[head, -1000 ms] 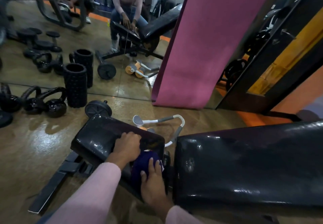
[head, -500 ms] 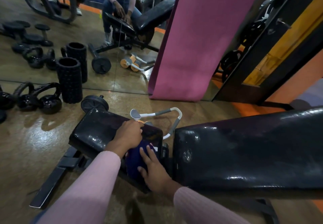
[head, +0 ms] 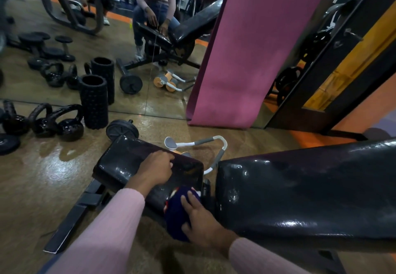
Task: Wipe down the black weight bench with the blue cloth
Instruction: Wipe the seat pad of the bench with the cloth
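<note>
The black weight bench has a small seat pad (head: pixel 122 162) on the left and a long glossy backrest (head: pixel 300 192) on the right. My left hand (head: pixel 155 168) rests on top of the seat pad, fingers bent toward its far edge. A dark blue cloth (head: pixel 174 216) is bunched against the near side of the seat pad, by the gap between the two pads. My right hand (head: pixel 202 222) presses on the cloth with spread fingers.
A white and grey ab roller (head: pixel 201 143) lies on the floor just beyond the seat. A weight plate (head: pixel 122 129), black foam roller (head: pixel 94 100) and kettlebells (head: pixel 68 128) stand left. A pink mat (head: pixel 246 59) leans on the wall mirror (head: pixel 64 64). The bench's base bar (head: pixel 70 220) runs near left.
My right hand has slid the blue cloth a little down and toward me along the near side of the seat pad. My left hand stays on the pad.
</note>
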The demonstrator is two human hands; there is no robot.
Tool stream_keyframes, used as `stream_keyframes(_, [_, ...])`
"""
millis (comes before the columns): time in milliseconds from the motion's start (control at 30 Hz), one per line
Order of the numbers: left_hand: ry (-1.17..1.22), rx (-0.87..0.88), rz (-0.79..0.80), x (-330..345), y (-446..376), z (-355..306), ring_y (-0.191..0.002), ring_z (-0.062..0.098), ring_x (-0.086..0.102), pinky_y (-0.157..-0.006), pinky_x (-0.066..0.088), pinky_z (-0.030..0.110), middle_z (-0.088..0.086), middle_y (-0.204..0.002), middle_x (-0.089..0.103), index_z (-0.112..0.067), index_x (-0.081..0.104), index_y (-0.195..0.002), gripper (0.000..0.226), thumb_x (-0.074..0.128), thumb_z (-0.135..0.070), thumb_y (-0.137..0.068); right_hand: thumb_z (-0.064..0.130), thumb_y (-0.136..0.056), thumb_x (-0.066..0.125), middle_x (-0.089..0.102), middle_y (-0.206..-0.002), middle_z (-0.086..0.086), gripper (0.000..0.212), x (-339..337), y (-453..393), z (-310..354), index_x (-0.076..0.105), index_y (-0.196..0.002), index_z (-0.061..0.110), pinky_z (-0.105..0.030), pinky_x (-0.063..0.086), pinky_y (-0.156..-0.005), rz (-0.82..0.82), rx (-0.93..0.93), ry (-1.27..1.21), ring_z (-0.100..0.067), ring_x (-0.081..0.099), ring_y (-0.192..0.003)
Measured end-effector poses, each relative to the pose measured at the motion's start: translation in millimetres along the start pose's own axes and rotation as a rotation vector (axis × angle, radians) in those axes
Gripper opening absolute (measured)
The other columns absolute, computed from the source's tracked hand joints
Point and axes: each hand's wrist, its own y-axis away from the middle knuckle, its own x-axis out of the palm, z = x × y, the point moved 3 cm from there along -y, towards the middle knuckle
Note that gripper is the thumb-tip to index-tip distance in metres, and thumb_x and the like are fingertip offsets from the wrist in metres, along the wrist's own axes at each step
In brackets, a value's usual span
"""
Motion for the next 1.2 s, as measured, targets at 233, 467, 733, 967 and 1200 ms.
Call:
stream_keyframes(233, [0.019,-0.033,0.003,-4,-1,10,-0.126,0.026,0.051,-0.103,0.044,0.037,0.008,-0.137,0.055,-0.019,0.056,-0.133,0.038,0.051,-0.019,-0.096,0.017,-0.1,0.031,-0.002,-0.161,-0.016,0.061,-34,-65,-14,0.002,-0.152,0.006,-0.035,0.012,-0.12,-0.043,0.161,-0.009,-0.032,0.002,-0.148])
stream_keyframes(467, [0.091,-0.019,-0.024,-8,-7,7,-0.12,0.027,0.055,-0.097,0.047,0.036,0.009,-0.13,0.059,-0.019,0.06,-0.128,0.035,0.051,-0.018,-0.094,0.021,-0.098,0.046,-0.002,-0.162,-0.002,0.068,-15,-36,-19,0.008,-0.154,0.02,-0.033,0.014,-0.118,-0.091,-0.01,0.028,-0.025,0.011,-0.148])
stream_keyframes(733, [0.14,-0.003,-0.068,-15,-10,15,-0.113,0.027,0.059,-0.093,0.049,0.036,0.009,-0.121,0.065,-0.016,0.066,-0.117,0.029,0.051,-0.015,-0.092,0.012,-0.094,0.045,0.004,-0.161,-0.015,0.071,-51,-89,-22,0.006,-0.153,0.009,-0.037,0.017,-0.119,-0.113,0.184,-0.026,-0.031,0.006,-0.148])
stream_keyframes(967, [0.191,0.004,-0.082,-20,-13,9,-0.105,0.026,0.061,-0.088,0.052,0.038,0.008,-0.113,0.066,-0.019,0.067,-0.115,0.028,0.049,-0.015,-0.093,0.014,-0.096,0.038,0.001,-0.162,-0.004,0.065,-41,-62,-33,0.008,-0.154,0.015,-0.028,0.005,-0.12,-0.156,-0.029,0.04,-0.021,0.003,-0.149])
stream_keyframes(1200, [0.167,-0.009,-0.098,-24,-13,12,-0.113,0.029,0.057,-0.093,0.048,0.035,0.012,-0.121,0.062,-0.018,0.061,-0.125,0.033,0.049,-0.015,-0.095,0.014,-0.096,0.041,0.014,-0.16,-0.01,0.061,-80,-105,-11,0.016,-0.151,0.008,-0.038,0.02,-0.116,-0.087,0.208,-0.049,-0.03,0.019,-0.145])
